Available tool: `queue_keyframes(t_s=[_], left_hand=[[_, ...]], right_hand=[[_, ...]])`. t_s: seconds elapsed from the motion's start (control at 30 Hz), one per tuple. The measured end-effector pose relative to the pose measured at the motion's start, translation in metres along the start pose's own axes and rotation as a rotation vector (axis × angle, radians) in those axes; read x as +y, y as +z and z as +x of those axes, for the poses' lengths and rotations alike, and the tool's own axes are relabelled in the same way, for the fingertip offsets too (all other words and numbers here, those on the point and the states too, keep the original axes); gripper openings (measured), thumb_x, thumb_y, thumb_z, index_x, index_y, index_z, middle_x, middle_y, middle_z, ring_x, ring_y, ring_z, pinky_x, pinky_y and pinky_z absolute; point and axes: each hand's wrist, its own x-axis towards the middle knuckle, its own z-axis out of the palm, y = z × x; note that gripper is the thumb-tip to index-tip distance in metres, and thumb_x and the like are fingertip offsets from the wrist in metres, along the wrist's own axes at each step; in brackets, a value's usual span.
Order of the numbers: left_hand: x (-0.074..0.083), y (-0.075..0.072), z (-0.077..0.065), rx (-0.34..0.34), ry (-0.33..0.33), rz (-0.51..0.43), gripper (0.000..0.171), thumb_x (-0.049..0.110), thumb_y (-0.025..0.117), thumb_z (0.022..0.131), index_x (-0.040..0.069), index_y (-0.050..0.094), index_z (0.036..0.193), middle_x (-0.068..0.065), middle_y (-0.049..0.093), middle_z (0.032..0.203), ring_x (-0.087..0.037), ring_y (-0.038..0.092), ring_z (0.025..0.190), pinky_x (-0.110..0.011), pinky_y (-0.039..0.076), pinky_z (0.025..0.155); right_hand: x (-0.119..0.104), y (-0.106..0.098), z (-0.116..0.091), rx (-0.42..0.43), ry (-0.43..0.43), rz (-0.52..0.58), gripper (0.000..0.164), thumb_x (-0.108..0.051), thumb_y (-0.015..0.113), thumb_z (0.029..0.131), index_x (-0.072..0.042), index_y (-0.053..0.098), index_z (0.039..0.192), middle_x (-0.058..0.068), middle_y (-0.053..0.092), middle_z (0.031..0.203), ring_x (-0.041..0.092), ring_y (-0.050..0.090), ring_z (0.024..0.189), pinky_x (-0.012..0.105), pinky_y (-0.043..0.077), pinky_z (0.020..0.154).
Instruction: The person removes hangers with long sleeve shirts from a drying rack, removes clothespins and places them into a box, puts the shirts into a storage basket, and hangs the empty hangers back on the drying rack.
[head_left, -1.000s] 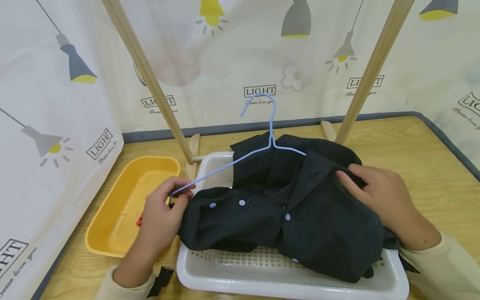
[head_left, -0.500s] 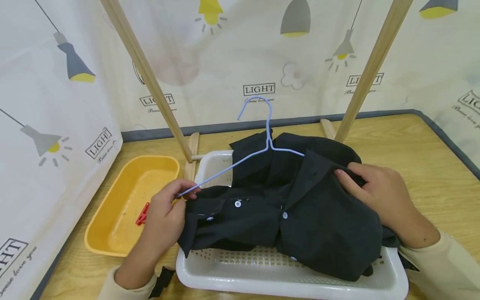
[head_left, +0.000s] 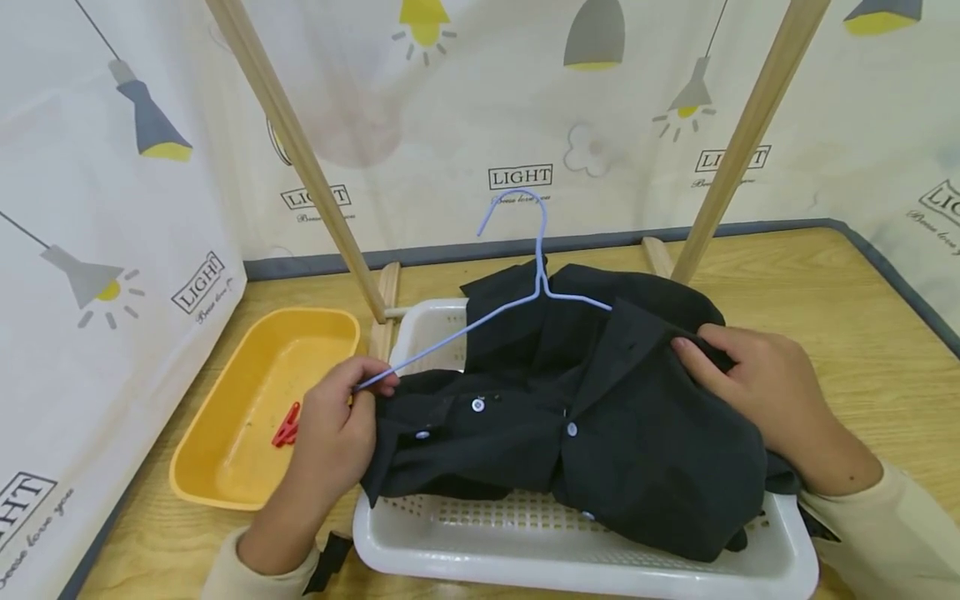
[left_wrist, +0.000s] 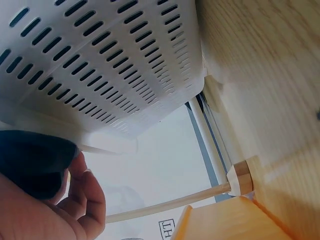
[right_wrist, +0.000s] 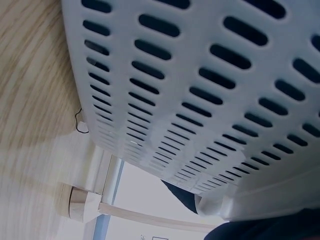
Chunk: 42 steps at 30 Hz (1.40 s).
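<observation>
So the black shirt (head_left: 585, 425) is heaped over the white basket (head_left: 570, 567), blue wire hanger (head_left: 517, 292) half inside it. Left hand (head_left: 337, 433) pinches the hanger's left tip, which runs up-right to the collar; right hand (head_left: 757, 392) grips the right shoulder fabric.

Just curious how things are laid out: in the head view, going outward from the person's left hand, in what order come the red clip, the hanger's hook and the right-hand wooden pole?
1. red clip, just beside the left hand, in the yellow tray.
2. hanger's hook, up behind the shirt.
3. right-hand wooden pole, far across.
</observation>
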Motion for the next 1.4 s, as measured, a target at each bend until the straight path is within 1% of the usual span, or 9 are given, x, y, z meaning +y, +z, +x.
queue_keyframes(t_s=[0.2,0.37,0.53,0.7,0.8,0.93,1.1,1.17,1.4], left_hand=[[-0.0008,0.0006,-0.0010,0.086,-0.024,-0.015,0.023,-0.006,0.048,0.092,0.006,0.067,0.085,-0.003,0.067,0.078,-0.012,0.061,0.077,-0.011,0.046,0.076],[0.0002,-0.0010,0.0004,0.126,-0.029,-0.036,0.023,-0.003,0.046,0.095,0.006,0.065,0.087,-0.005,0.067,0.078,-0.010,0.061,0.076,-0.011,0.047,0.074],[0.0020,-0.0025,0.0004,0.140,-0.053,-0.088,0.025,-0.003,0.042,0.097,0.004,0.062,0.085,-0.005,0.066,0.075,-0.009,0.061,0.072,-0.013,0.049,0.071],[0.0034,-0.0042,0.0019,0.168,-0.028,-0.113,0.027,-0.003,0.041,0.097,0.003,0.063,0.083,-0.005,0.067,0.076,-0.007,0.061,0.074,-0.014,0.048,0.073],[0.0039,-0.0051,0.0028,0.182,-0.026,-0.119,0.028,-0.003,0.041,0.097,0.004,0.063,0.082,-0.004,0.068,0.077,-0.006,0.061,0.077,-0.015,0.046,0.074],[0.0047,-0.0060,0.0024,0.195,-0.049,-0.119,0.028,-0.004,0.042,0.096,0.004,0.064,0.081,-0.005,0.069,0.077,-0.003,0.062,0.078,-0.015,0.045,0.073],[0.0055,-0.0072,0.0037,0.202,-0.068,-0.149,0.028,-0.005,0.041,0.096,0.003,0.063,0.081,-0.006,0.069,0.077,-0.003,0.065,0.078,-0.016,0.048,0.076],[0.0059,-0.0074,0.0044,0.203,-0.075,-0.161,0.027,-0.005,0.041,0.096,0.002,0.062,0.080,-0.004,0.069,0.076,-0.004,0.066,0.077,-0.017,0.048,0.077],[0.0051,-0.0075,0.0048,0.212,-0.099,-0.182,0.028,-0.006,0.039,0.095,0.000,0.062,0.079,0.010,0.067,0.072,-0.004,0.066,0.076,-0.018,0.049,0.074]], right_hand=[[0.0008,0.0009,-0.0007,0.007,-0.012,0.012,0.041,-0.025,0.064,0.095,-0.020,0.041,0.062,-0.011,0.027,0.053,0.001,0.029,0.048,0.024,0.025,0.050],[0.0011,0.0003,0.0004,0.023,-0.019,0.014,0.040,-0.025,0.064,0.095,-0.020,0.042,0.062,-0.011,0.028,0.052,0.001,0.028,0.047,0.024,0.024,0.049],[0.0017,0.0000,-0.0005,0.020,-0.016,0.013,0.041,-0.026,0.064,0.095,-0.020,0.041,0.062,-0.011,0.027,0.052,0.001,0.027,0.047,0.023,0.024,0.049],[0.0018,-0.0003,0.0001,0.016,-0.006,0.016,0.040,-0.026,0.064,0.095,-0.020,0.042,0.062,-0.011,0.028,0.052,0.001,0.028,0.047,0.024,0.024,0.049],[0.0017,-0.0005,0.0007,0.016,-0.007,0.013,0.040,-0.026,0.064,0.095,-0.020,0.042,0.062,-0.011,0.028,0.052,0.002,0.028,0.047,0.024,0.024,0.049],[0.0015,-0.0001,0.0003,0.012,-0.008,0.018,0.041,-0.025,0.065,0.094,-0.020,0.042,0.061,-0.011,0.028,0.053,0.001,0.028,0.048,0.024,0.024,0.049],[0.0012,-0.0004,0.0012,0.013,-0.013,0.019,0.040,-0.025,0.064,0.094,-0.020,0.042,0.062,-0.011,0.028,0.053,0.002,0.029,0.048,0.024,0.025,0.050],[0.0009,-0.0009,0.0016,0.011,-0.015,0.013,0.040,-0.025,0.064,0.094,-0.020,0.043,0.062,-0.011,0.028,0.053,0.002,0.029,0.048,0.024,0.025,0.050],[0.0005,-0.0008,0.0006,0.009,-0.016,0.002,0.040,-0.025,0.065,0.093,-0.021,0.042,0.061,-0.011,0.028,0.054,0.002,0.030,0.049,0.024,0.025,0.050]])
